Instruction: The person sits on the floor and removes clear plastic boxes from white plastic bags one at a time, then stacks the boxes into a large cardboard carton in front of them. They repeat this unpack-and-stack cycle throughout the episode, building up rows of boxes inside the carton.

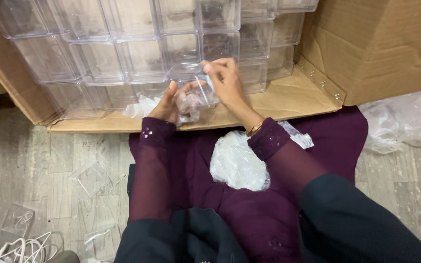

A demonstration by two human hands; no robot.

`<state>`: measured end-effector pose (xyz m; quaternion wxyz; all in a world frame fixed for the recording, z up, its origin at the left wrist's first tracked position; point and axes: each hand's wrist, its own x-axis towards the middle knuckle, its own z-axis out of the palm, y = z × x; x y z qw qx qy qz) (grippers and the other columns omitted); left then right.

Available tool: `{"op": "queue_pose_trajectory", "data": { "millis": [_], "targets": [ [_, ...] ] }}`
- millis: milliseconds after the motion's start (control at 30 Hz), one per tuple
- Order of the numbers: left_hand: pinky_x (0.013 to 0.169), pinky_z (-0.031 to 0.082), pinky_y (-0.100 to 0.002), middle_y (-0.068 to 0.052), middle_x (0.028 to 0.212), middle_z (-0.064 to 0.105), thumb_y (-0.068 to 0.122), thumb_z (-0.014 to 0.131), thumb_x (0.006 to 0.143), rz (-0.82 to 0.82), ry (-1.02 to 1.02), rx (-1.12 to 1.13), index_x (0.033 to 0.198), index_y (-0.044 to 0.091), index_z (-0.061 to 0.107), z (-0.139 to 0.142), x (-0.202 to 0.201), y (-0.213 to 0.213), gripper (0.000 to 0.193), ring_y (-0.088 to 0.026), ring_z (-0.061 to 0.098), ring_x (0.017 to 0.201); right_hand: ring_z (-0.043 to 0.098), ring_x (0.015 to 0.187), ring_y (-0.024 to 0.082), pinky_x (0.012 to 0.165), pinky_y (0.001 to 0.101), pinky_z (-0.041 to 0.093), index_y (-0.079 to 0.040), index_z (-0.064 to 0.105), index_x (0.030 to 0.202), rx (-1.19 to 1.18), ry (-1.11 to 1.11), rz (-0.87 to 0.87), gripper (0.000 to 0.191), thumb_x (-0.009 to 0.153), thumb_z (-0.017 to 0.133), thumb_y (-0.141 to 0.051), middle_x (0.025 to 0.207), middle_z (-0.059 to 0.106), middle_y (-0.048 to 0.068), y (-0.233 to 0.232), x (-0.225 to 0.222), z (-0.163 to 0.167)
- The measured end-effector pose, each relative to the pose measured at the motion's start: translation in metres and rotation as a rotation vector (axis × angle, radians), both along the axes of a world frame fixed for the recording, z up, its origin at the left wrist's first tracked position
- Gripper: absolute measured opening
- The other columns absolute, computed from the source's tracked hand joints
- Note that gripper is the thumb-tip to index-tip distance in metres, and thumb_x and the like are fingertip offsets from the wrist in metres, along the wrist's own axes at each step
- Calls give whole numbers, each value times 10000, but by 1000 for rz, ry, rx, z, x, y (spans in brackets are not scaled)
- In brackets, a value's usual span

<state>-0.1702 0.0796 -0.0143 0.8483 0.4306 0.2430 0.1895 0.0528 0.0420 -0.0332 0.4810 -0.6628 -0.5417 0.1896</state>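
**Here, hands working a clear box**

A small clear plastic box [198,100] is being cupped by the left hand [169,103] above a purple lap while the right hand [226,78] is pinching its rim, beside stacked clear boxes [123,53] in a cardboard carton [381,44].

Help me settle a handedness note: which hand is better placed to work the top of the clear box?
Probably the right hand: its fingers already pinch at the clear box from above, while the left hand cradles it from below.
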Motion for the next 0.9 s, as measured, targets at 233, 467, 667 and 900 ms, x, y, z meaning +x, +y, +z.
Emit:
{"op": "queue_pose_trajectory", "data": {
  "millis": [233,467,667,900],
  "targets": [
    [580,357,-167,-42,1063,651,996,495,741,157,-294,-6,1587,-47,470,-24,-5,17,1344,-13,504,705,646,842,143,702,318,545,-87,514,1250,-273,443,40,502,859,828,-64,979,681,65,-12,0,-31],
    [523,322,-180,-30,1007,648,992,468,713,16,-155,-31,1503,-31,497,-19,3,15,1293,-29,507,688,658,830,155,725,303,610,-211,419,1485,-84,847,-40,709,887,686,63,1130,597,96,-59,66,55],
    [521,331,-167,-102,1072,741,990,415,733,-166,-108,-45,1386,-51,538,-28,43,8,1234,-42,527,672,572,1173,182,935,373,597,-82,538,1410,-73,910,378,496,947,692,8,1511,433,66,-74,72,71],
    [809,533,-252,-87,1165,688,910,465,725,-220,34,-170,1352,7,586,-37,51,-2,1106,-142,659,958,471,1424,282,1133,538,441,-140,415,1282,-245,27,479,751,776,916,-378,1452,501,83,-89,67,66]
  ]
}}
